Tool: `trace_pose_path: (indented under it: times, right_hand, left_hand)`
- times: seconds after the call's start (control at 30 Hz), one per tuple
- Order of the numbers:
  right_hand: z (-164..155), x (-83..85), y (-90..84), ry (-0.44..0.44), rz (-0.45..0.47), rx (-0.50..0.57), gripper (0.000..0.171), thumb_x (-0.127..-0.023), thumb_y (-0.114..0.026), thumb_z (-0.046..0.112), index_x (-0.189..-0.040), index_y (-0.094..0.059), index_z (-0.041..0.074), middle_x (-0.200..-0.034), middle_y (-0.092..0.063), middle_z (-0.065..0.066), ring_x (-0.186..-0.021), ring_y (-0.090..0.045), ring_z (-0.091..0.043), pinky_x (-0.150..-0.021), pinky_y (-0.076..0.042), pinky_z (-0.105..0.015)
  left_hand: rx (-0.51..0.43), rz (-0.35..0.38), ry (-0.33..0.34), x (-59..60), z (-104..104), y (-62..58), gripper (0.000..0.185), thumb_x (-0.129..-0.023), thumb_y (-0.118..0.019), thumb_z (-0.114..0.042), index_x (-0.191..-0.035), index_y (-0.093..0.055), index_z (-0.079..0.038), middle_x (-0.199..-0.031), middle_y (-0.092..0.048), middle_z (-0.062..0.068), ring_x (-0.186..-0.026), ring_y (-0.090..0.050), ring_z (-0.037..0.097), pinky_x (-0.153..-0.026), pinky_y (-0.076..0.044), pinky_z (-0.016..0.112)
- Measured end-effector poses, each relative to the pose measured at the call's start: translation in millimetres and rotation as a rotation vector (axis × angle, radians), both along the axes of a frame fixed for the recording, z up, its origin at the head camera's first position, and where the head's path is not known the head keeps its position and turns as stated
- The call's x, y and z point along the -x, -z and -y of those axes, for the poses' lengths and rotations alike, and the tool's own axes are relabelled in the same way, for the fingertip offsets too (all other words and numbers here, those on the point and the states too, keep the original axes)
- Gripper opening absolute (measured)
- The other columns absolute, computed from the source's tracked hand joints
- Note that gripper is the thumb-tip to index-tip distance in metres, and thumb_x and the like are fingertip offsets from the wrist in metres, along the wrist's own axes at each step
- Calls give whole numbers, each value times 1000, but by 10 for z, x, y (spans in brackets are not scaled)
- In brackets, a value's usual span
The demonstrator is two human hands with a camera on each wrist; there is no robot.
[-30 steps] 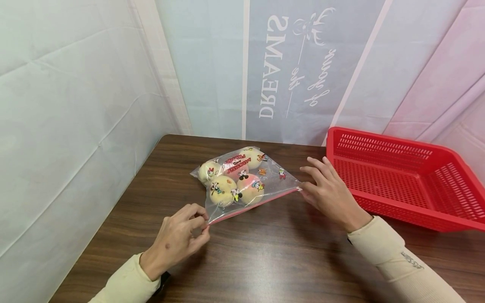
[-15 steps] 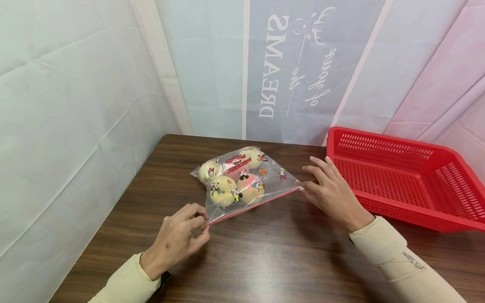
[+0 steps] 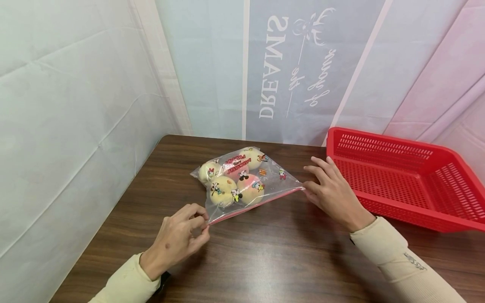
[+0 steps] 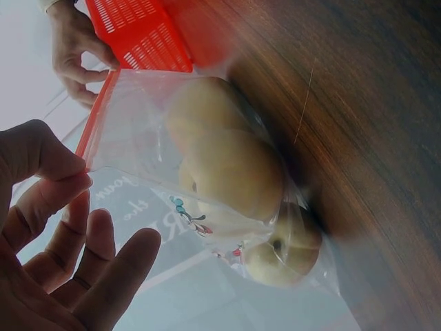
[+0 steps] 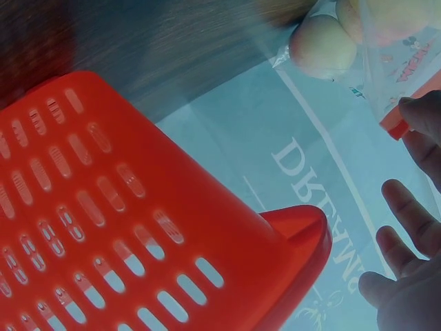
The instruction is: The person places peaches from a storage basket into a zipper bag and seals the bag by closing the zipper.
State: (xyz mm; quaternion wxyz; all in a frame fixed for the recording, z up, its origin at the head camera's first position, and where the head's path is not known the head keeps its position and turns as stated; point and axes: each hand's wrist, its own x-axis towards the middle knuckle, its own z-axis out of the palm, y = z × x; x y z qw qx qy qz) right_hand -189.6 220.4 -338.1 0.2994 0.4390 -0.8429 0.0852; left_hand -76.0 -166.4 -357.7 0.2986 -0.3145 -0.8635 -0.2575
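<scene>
Pinched at opposite corners, the zip bag (image 3: 242, 182) of peaches (image 3: 222, 190) lay mid-desk (image 3: 265, 252), its red seal pulled taut between left hand (image 3: 176, 239) at seven o'clock and right hand (image 3: 333, 191) at three, each grip narrow.

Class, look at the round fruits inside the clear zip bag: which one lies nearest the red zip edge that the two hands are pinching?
The pink-blushed fruit, on the right of the front pair. It sits closest to the red zip edge; its yellower neighbour lies slightly farther back.
</scene>
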Motion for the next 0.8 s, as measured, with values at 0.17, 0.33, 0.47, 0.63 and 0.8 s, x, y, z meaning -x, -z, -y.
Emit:
trace_pose_path:
  times: [0.17,0.33,0.47,0.63,0.8]
  right_hand:
    - [-12,-7,-4,2,-5,-3,27,-64,-89,3,-87,-76,2,-115,-61,-26,-125,-46,-49,-121,-23,-60]
    - [-22,-18,3,7,-5,-1,26,-64,-88,3,-87,-76,2,-115,-60,-26,-125,-46,-49,-121,-24,-61]
    - [-21,-42,32,14,-6,3,27,-64,-89,3,-87,-76,2,-114,-61,-26,-125,-46,-49,-119,-26,-63]
    - [-1,-66,76,21,-7,8,30,-62,-91,1,-87,-75,2,-115,-60,-27,-124,-47,-49,-119,-25,-62]
    - [21,-85,99,22,3,17,32,-62,-91,0,-90,-75,3,-115,-60,-26,-125,-47,-48,-120,-23,-62]
  left_hand:
    - [-2,-1,7,10,-1,3,21,-65,-71,0,-65,-60,-19,-91,-59,-8,-69,-50,4,-42,-40,6]
    - [1,-8,8,24,2,-13,22,-65,-71,0,-65,-60,-19,-91,-59,-8,-69,-50,4,-42,-40,6]
    - [16,3,-3,26,11,-40,23,-65,-72,-1,-66,-58,-20,-92,-59,-7,-67,-50,3,-42,-40,7]
    - [53,45,-37,16,21,-73,22,-64,-74,-4,-67,-59,-19,-94,-59,-6,-66,-48,2,-42,-39,8]
    - [74,79,-79,2,23,-102,21,-64,-78,-5,-68,-62,-19,-96,-59,-4,-66,-47,4,-40,-34,8]
